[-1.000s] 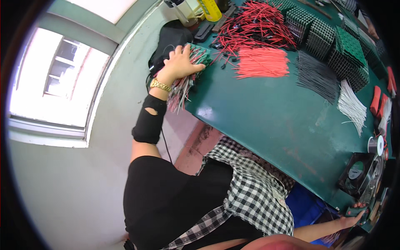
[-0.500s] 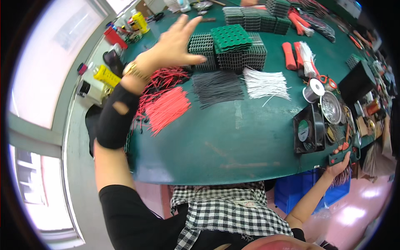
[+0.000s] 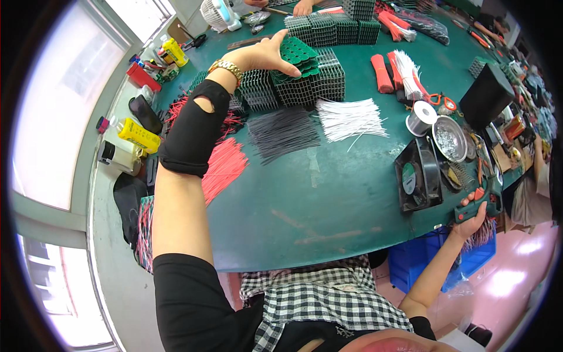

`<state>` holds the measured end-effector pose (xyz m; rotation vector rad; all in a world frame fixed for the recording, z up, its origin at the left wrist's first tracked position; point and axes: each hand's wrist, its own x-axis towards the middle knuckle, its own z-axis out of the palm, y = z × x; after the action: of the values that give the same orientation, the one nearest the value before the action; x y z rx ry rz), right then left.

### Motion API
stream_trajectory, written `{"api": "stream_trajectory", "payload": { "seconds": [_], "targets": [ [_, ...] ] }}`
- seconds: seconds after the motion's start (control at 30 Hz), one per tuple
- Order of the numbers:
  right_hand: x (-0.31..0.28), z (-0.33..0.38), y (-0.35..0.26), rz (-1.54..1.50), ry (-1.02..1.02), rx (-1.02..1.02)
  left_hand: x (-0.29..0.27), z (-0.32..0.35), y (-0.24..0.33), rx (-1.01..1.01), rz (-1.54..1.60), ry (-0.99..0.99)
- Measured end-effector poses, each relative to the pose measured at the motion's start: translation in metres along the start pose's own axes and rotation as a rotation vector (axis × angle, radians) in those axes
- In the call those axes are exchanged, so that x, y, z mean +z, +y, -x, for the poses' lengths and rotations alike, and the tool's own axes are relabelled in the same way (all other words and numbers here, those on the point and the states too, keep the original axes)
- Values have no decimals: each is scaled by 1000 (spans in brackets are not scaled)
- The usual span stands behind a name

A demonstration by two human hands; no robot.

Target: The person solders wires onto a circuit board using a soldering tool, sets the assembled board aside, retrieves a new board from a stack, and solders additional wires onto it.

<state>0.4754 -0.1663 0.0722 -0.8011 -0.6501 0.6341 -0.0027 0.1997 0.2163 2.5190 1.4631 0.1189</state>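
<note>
My left hand [image 3: 267, 56], with a gold-coloured bracelet and black sleeve guard at the wrist, is at the left side of the green perforated boards [image 3: 299, 54] on top of a stack. Its thumb and fingers are spread around the boards' left end, and no board looks lifted. At the bench's right edge my right hand [image 3: 474, 218] is closed around a dark green handheld tool [image 3: 469, 211] with a red button. In front of the stack lie red wires [image 3: 224, 170], black wires [image 3: 282, 134] and white wires [image 3: 352, 120] in flat bunches.
A black fan [image 3: 417, 176], wire spool [image 3: 421, 118] and metal bowl [image 3: 450, 139] sit toward the right, near a black box [image 3: 487, 97]. More board stacks [image 3: 331, 30] stand farther back, where another person's hand [image 3: 304, 8] shows. Yellow-labelled bottles [image 3: 141, 136] line the left side.
My left hand has come from above and left of the stack to the boards' left end. My right hand still holds the tool. The whole view has shifted slightly.
</note>
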Motion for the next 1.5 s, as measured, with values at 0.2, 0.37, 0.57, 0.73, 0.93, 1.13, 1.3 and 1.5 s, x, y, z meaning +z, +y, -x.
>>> {"api": "stream_trajectory", "payload": {
  "seconds": [0.2,0.37,0.57,0.73,0.93,1.13,1.3,1.5],
  "targets": [
    [-2,-2,2,-14,-7,-15,-8,31,3,210,130,382],
    [-11,-1,2,-24,-8,-61,27,132,70,502,334,202],
    [-16,-1,11,-33,-47,-21,139,235,124,310,321,-100],
    [-22,10,15,-26,-33,-26,168,242,136,241,263,-59],
    [-41,13,19,3,-20,-38,152,277,147,285,340,7],
    [-71,4,37,-45,-150,-52,200,311,156,413,545,-144],
    [-70,6,53,-28,-125,-50,204,304,162,323,360,-169],
    [-73,8,51,-25,-110,-61,222,289,163,183,249,-8]
  ]
}}
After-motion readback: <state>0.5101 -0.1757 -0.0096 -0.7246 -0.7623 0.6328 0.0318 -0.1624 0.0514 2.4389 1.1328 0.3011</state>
